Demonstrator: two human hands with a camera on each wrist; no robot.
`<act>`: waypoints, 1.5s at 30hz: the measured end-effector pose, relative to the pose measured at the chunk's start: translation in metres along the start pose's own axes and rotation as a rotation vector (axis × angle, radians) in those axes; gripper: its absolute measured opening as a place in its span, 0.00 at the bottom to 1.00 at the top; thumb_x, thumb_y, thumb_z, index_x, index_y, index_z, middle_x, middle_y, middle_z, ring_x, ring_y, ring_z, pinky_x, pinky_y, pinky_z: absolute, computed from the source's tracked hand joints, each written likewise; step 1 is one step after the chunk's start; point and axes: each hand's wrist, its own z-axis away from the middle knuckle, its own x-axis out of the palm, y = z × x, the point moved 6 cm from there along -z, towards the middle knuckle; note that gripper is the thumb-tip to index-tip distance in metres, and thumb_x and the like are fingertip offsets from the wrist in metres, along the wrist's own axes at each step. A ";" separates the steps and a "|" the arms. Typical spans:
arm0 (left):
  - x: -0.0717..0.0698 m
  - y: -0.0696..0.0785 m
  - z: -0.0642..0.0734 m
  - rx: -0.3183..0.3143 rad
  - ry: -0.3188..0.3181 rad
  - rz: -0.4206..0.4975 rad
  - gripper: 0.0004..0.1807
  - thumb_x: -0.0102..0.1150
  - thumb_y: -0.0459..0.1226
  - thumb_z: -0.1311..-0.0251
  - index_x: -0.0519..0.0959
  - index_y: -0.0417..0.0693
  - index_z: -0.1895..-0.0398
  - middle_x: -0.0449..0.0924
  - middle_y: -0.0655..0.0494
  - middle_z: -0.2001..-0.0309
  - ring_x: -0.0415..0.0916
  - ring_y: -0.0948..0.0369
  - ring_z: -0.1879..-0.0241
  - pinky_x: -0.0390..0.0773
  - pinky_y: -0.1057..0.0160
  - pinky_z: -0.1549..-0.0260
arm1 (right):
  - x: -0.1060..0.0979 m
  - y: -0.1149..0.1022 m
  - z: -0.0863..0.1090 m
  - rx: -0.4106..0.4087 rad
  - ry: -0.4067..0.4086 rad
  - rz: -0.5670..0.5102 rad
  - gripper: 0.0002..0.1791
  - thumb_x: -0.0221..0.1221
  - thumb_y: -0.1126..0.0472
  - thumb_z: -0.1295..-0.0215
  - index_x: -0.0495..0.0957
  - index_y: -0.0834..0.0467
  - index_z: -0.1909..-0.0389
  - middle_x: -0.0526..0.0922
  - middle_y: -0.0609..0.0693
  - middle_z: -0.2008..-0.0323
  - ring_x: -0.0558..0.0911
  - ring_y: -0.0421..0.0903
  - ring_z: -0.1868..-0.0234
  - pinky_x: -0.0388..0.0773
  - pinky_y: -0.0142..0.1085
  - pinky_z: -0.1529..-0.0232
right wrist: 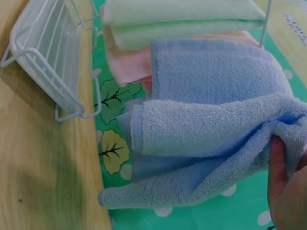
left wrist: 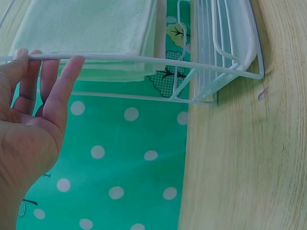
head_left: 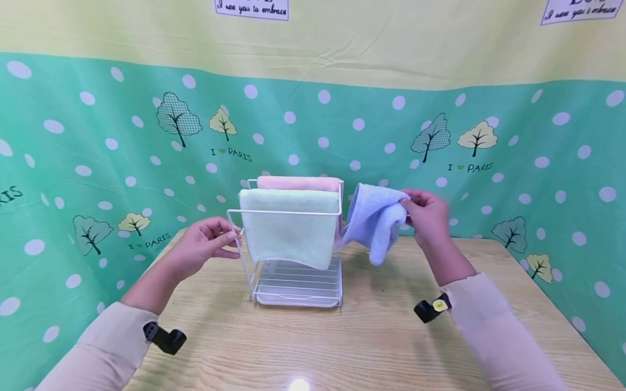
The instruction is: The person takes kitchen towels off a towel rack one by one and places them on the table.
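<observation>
A white wire rack (head_left: 299, 296) stands on the table, with a pale green towel (head_left: 290, 228) and, behind it, a pink towel (head_left: 299, 183) draped over its bars. My left hand (head_left: 205, 244) pinches the rack's left upright between thumb and fingers; the left wrist view shows the fingertips (left wrist: 74, 62) on the thin wire. To the right of the rack, my right hand (head_left: 430, 214) grips a bunched blue towel (head_left: 374, 217) by one edge and holds it above the table. In the right wrist view the blue towel (right wrist: 211, 129) hangs in loose folds beside the other towels.
A white tray (head_left: 298, 300) sits in the rack's base under the wires. The wooden table (head_left: 293, 342) extends toward me. A green dotted curtain (head_left: 342, 141) with tree prints hangs behind and at both sides. Each sleeve carries a small black wrist camera (head_left: 166, 338).
</observation>
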 end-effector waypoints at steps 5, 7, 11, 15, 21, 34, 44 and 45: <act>0.001 0.000 0.000 -0.012 0.009 -0.018 0.07 0.56 0.34 0.31 0.75 0.36 0.61 0.79 0.50 0.59 0.81 0.53 0.59 0.85 0.50 0.60 | 0.006 0.015 -0.003 0.066 0.039 0.014 0.10 0.58 0.67 0.32 0.80 0.59 0.52 0.76 0.50 0.57 0.78 0.45 0.61 0.83 0.29 0.68; 0.001 0.000 -0.001 -0.012 0.012 -0.026 0.07 0.56 0.34 0.32 0.75 0.37 0.61 0.79 0.50 0.59 0.81 0.53 0.60 0.85 0.50 0.60 | 0.009 0.021 -0.004 0.096 0.051 0.010 0.11 0.58 0.67 0.32 0.79 0.60 0.50 0.75 0.51 0.55 0.78 0.46 0.61 0.83 0.30 0.68; 0.001 0.001 -0.001 -0.007 0.014 -0.036 0.07 0.56 0.34 0.32 0.74 0.36 0.61 0.79 0.50 0.59 0.81 0.54 0.60 0.85 0.51 0.60 | 0.016 0.029 -0.006 0.149 0.048 -0.057 0.11 0.57 0.68 0.32 0.77 0.61 0.50 0.74 0.53 0.53 0.78 0.45 0.62 0.83 0.30 0.68; 0.002 0.003 -0.001 -0.005 0.011 -0.029 0.08 0.55 0.33 0.31 0.73 0.33 0.60 0.79 0.51 0.59 0.81 0.54 0.60 0.85 0.51 0.60 | 0.023 0.036 -0.007 0.203 0.023 -0.196 0.07 0.56 0.71 0.32 0.74 0.61 0.55 0.75 0.52 0.61 0.77 0.40 0.72 0.79 0.26 0.75; 0.003 0.002 -0.001 -0.013 0.012 -0.022 0.09 0.55 0.33 0.31 0.73 0.32 0.60 0.80 0.51 0.59 0.81 0.53 0.60 0.85 0.51 0.60 | 0.016 0.060 -0.010 0.263 -0.027 -0.194 0.11 0.53 0.71 0.31 0.70 0.64 0.49 0.73 0.54 0.60 0.76 0.38 0.74 0.79 0.26 0.75; 0.002 0.000 0.002 0.020 -0.003 0.007 0.05 0.55 0.31 0.32 0.74 0.34 0.62 0.79 0.51 0.59 0.82 0.54 0.61 0.85 0.50 0.61 | -0.037 0.084 -0.021 0.189 -0.051 0.098 0.22 0.53 0.68 0.30 0.65 0.69 0.38 0.70 0.60 0.52 0.77 0.39 0.72 0.83 0.28 0.70; 0.001 0.001 0.003 0.018 0.002 0.001 0.05 0.55 0.31 0.32 0.75 0.35 0.62 0.79 0.50 0.59 0.81 0.52 0.60 0.85 0.51 0.61 | -0.069 0.112 -0.030 0.185 -0.087 0.197 0.25 0.53 0.65 0.28 0.62 0.69 0.34 0.67 0.63 0.44 0.77 0.42 0.64 0.85 0.31 0.65; 0.002 0.001 0.003 0.018 0.001 0.001 0.05 0.55 0.31 0.32 0.75 0.35 0.62 0.79 0.50 0.59 0.81 0.51 0.60 0.85 0.51 0.61 | -0.071 0.115 -0.031 0.179 -0.097 0.213 0.25 0.53 0.64 0.28 0.62 0.69 0.34 0.68 0.63 0.45 0.77 0.42 0.64 0.84 0.31 0.64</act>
